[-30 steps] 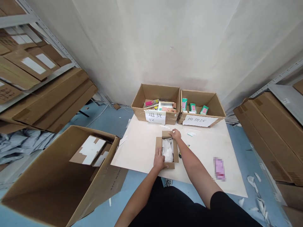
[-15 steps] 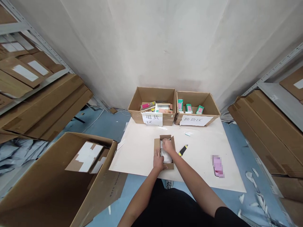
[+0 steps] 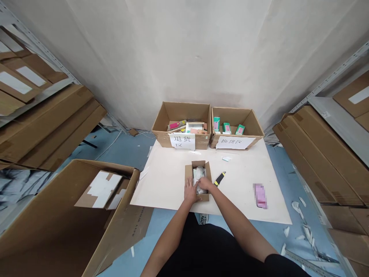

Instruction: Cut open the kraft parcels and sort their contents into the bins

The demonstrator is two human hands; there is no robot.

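Observation:
A small cardboard box (image 3: 188, 171) stands with its flaps folded out on the white-topped table, near the front edge. Inside it lies something wrapped in clear plastic packaging (image 3: 198, 172); what is under the plastic cannot be made out. My left hand (image 3: 190, 191) holds the box by its left side, fingers over the flap and thumb towards the opening. My right hand (image 3: 204, 184) reaches into the box, its curled fingers closed on the plastic packaging. Just right of the box lies a yellow and black utility knife (image 3: 220, 179).
Two cardboard bins with handwritten labels, the left bin (image 3: 158, 134) and right bin (image 3: 258, 133), hold packaged goods at the back. A blurred pink item (image 3: 260, 196) lies at the right. A large open carton (image 3: 135, 200) stands left; shelves (image 3: 57, 94) flank the table.
My right hand has moved from the far part of the small box towards its near part, uncovering more of the plastic packaging. My left hand stays at the box's left side.

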